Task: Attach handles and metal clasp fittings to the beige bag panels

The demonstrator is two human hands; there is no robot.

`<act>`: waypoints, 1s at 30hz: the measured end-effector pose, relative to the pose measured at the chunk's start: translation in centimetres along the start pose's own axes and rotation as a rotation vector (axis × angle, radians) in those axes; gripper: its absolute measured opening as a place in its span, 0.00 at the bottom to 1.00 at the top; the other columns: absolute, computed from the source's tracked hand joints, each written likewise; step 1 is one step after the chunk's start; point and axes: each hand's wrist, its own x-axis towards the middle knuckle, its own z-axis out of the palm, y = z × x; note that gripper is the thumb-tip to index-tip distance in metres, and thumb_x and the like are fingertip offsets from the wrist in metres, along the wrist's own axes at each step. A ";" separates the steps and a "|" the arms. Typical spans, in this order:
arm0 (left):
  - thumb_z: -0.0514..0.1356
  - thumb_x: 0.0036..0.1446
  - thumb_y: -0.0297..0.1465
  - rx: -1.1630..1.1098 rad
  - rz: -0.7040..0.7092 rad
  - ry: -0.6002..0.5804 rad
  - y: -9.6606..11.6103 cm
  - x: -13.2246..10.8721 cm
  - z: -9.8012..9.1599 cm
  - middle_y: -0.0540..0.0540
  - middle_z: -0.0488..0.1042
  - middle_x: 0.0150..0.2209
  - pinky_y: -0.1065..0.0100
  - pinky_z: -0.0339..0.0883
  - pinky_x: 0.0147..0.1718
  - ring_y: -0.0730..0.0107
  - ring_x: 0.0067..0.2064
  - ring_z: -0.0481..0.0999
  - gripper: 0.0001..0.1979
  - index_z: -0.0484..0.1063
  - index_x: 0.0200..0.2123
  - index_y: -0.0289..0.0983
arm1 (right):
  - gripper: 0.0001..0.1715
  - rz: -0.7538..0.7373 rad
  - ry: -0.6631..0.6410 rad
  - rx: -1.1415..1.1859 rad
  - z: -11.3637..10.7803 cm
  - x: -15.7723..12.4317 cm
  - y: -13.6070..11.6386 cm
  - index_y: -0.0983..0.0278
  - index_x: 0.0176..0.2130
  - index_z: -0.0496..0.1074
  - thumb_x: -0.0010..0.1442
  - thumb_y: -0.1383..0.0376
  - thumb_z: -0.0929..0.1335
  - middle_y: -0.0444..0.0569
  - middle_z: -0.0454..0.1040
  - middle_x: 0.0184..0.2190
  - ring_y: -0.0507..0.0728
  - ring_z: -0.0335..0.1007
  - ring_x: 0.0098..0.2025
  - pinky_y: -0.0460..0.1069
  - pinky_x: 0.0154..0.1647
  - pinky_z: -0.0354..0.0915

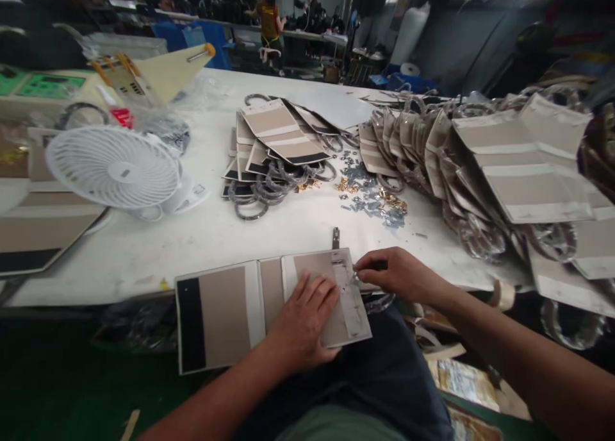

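Note:
A flat tan, white and black bag panel (225,313) lies across the table's front edge and my lap. My left hand (305,322) rests flat on its right part, fingers stretched out, pressing it down. My right hand (396,273) is at the panel's right edge, its fingers pinched on a small metal piece that I cannot make out clearly, beside the panel's white strip (348,300). A small dark metal fitting (336,237) lies on the table just above the panel.
A loose heap of small gold and silver metal fittings (375,197) lies mid-table. Stacks of similar panels with plastic-wrapped ring handles sit at centre (276,152) and right (504,172). A white desk fan (115,168) stands at left. People work at tables far behind.

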 end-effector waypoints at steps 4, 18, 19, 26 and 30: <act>0.68 0.54 0.53 0.010 0.003 -0.023 0.2 -0.2 -0.1 0.31 0.64 0.71 0.42 0.35 0.77 0.42 0.73 0.58 0.51 0.59 0.71 0.28 | 0.13 -0.036 -0.124 -0.066 3.1 1.1 0.2 0.60 0.40 0.86 0.60 0.63 0.70 0.44 0.85 0.35 0.58 0.79 0.37 0.48 0.40 0.69; 0.66 0.58 0.53 0.048 0.022 -0.076 0.6 0.0 -0.8 0.33 0.64 0.70 0.38 0.37 0.75 0.40 0.74 0.56 0.43 0.64 0.71 0.39 | 0.14 -0.070 -0.117 -0.238 3.7 1.8 0.1 0.59 0.38 0.85 0.59 0.69 0.69 0.44 0.85 0.34 0.58 0.78 0.37 0.49 0.40 0.66; 0.66 0.58 0.53 0.049 0.021 -0.081 0.6 0.0 -0.8 0.33 0.64 0.70 0.38 0.37 0.75 0.40 0.74 0.56 0.43 0.64 0.71 0.39 | 0.14 -0.078 -0.108 -0.274 3.9 1.8 0.0 0.58 0.38 0.85 0.59 0.69 0.69 0.45 0.85 0.35 0.58 0.78 0.37 0.49 0.41 0.66; 0.68 0.57 0.52 0.055 0.027 -0.105 0.7 0.1 -0.9 0.35 0.61 0.72 0.37 0.35 0.75 0.39 0.74 0.55 0.45 0.62 0.72 0.39 | 0.09 -0.039 0.010 -0.443 4.8 1.6 0.3 0.57 0.40 0.83 0.59 0.65 0.72 0.46 0.84 0.34 0.58 0.76 0.36 0.49 0.37 0.62; 0.67 0.58 0.51 0.064 0.026 -0.133 0.9 0.3 -1.3 0.36 0.61 0.73 0.37 0.34 0.75 0.39 0.74 0.54 0.45 0.61 0.72 0.38 | 0.09 -0.052 -0.066 -0.253 4.1 1.4 0.9 0.59 0.36 0.83 0.60 0.66 0.70 0.44 0.83 0.33 0.56 0.76 0.35 0.48 0.38 0.65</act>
